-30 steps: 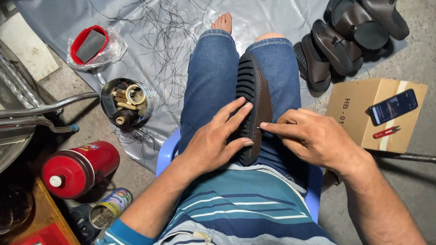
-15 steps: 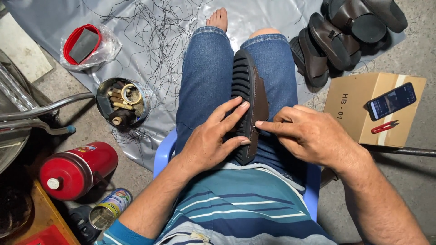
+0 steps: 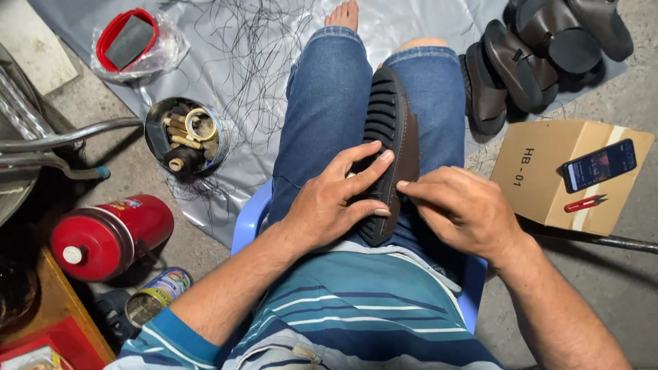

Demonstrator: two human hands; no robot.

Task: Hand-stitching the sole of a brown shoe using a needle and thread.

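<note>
Leftmost, I saw a red canister (image 3: 110, 236) and a tin of thread spools (image 3: 186, 137) within reach. My left hand (image 3: 329, 199) lay flat, fingers spread, pinning the ridged black shoe sole (image 3: 389, 116) on my lap, probably to steady it. My right hand (image 3: 466, 209) pinched its brown edge. Finished sandals (image 3: 541, 55) and a cardboard box (image 3: 548, 171) sat rightward.

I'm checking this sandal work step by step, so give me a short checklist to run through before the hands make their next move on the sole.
1. Sandal steady on the lap between the thighs: ok.
2. Left hand pressing flat on the ribbed sole: ok.
3. Right hand pinching the sandal's brown edge: ok.
4. Needle or thread in the right fingertips: cannot tell.
5. Red snips close by on the cardboard box: ok.
6. Tin of spools beside the left leg: ok.
</note>
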